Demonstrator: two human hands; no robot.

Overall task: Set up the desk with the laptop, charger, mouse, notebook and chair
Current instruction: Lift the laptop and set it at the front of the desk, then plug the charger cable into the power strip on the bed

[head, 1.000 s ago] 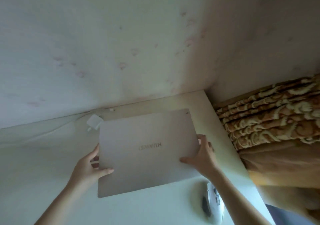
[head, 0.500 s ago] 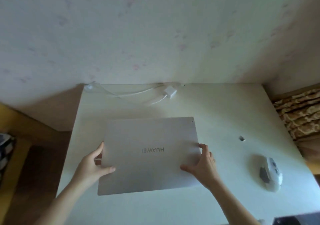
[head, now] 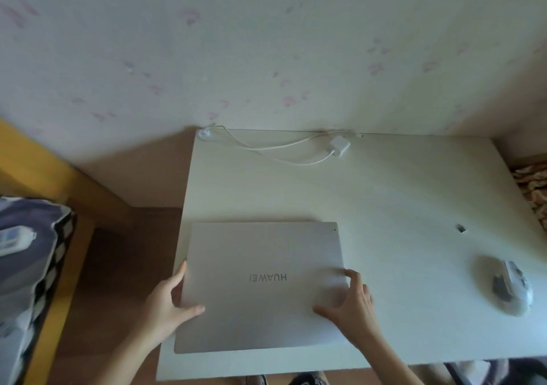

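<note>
Now closed laptop (head: 260, 287) lies flat at worktop (head: 399, 195) front-left corner, lid logo upside down to you. Your left hand (head: 167, 298) clamps its left edge, thumb on lid, fingers (head: 179, 272) along side. Your right hand (head: 352, 304) grips right edge, thumb on lid. Charger (head: 340, 145) with looped cable sits at back edge. Mouse (head: 512, 291) rests near right edge, well apart from laptop.
</note>
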